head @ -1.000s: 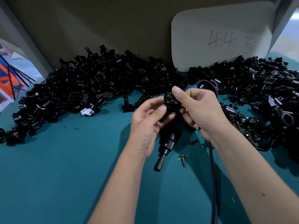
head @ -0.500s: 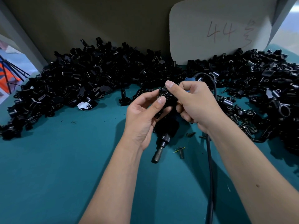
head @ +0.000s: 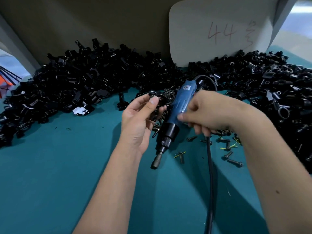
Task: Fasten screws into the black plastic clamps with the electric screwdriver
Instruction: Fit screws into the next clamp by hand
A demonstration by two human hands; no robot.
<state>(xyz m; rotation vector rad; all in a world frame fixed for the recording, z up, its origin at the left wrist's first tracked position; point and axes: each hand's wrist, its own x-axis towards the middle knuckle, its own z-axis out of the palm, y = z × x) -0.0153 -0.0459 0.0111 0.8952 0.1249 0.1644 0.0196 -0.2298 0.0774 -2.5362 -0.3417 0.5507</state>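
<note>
Blue plastic makes up the body of the electric screwdriver (head: 181, 102), which the right hand (head: 207, 114) is wrapping its fingers around, though the hand is blurred and I can't say how firm that grip is. Its long axis runs from far right down to near left, so the bit (head: 156, 162) points toward the person and low over the teal table (head: 59, 174). Just to the left, the left hand (head: 140, 120) pinches a black plastic clamp (head: 156, 107) between thumb and fingertips, other fingers curled under it. The clamp sits level with the driver's upper body, well up from the bit. By my reckoning the tool must swing round, or the clamp come down, before the two can meet. The clamp looks small, glossy and awkwardly shaped; whether a screw is already seated I cannot tell. Loose screws (head: 228, 152) lie scattered on the near right, and the heap of clamps (head: 84, 85) runs along the far side.
</note>
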